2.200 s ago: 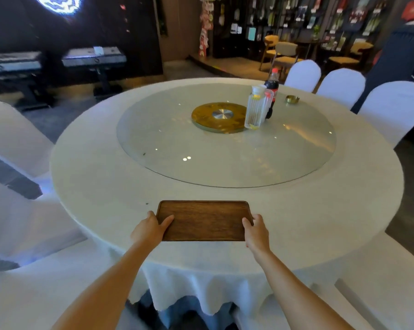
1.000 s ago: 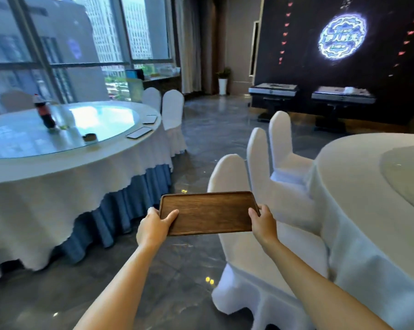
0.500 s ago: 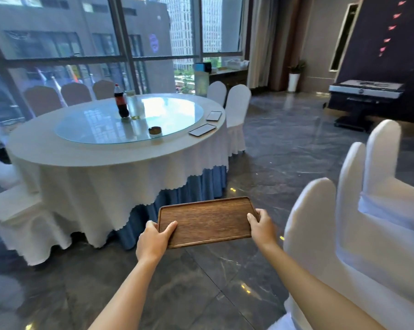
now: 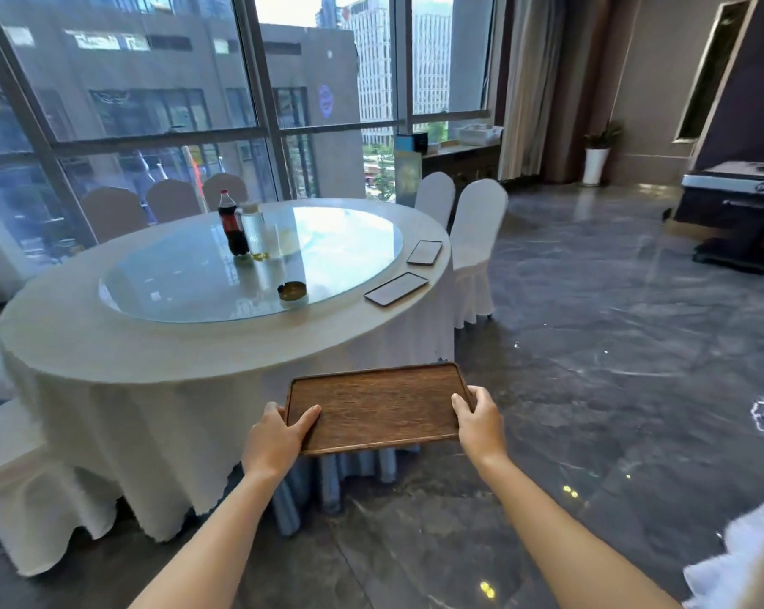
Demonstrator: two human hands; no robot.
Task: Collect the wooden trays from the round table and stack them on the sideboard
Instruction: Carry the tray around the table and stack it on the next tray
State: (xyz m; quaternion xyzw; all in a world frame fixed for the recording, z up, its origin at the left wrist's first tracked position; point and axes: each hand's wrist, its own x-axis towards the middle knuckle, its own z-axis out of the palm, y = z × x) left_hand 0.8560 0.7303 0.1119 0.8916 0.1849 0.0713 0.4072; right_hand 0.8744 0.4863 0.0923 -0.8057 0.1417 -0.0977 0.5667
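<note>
Wooden tray [image 4: 378, 408], held level just in front of the round table [image 4: 222, 345] w/ left hand [image 4: 274, 439] & right hand [image 4: 476, 421] clamped on its short ends, looks stiff, light, smooth-rimmed, so prob. best gripped there.

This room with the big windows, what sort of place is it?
Probably a restaurant banquet hall: a large round table in white cloth with a glass turntable, white-covered chairs, and a polished stone floor.

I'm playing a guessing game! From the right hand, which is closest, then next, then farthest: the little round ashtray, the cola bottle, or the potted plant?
Seen from the head camera, counting from the right hand:
1. Ashtray, on the near side of the glass turntable.
2. Cola bottle, farther back on the turntable, toward the window.
3. Potted plant, far off by the curtain on the right.
</note>
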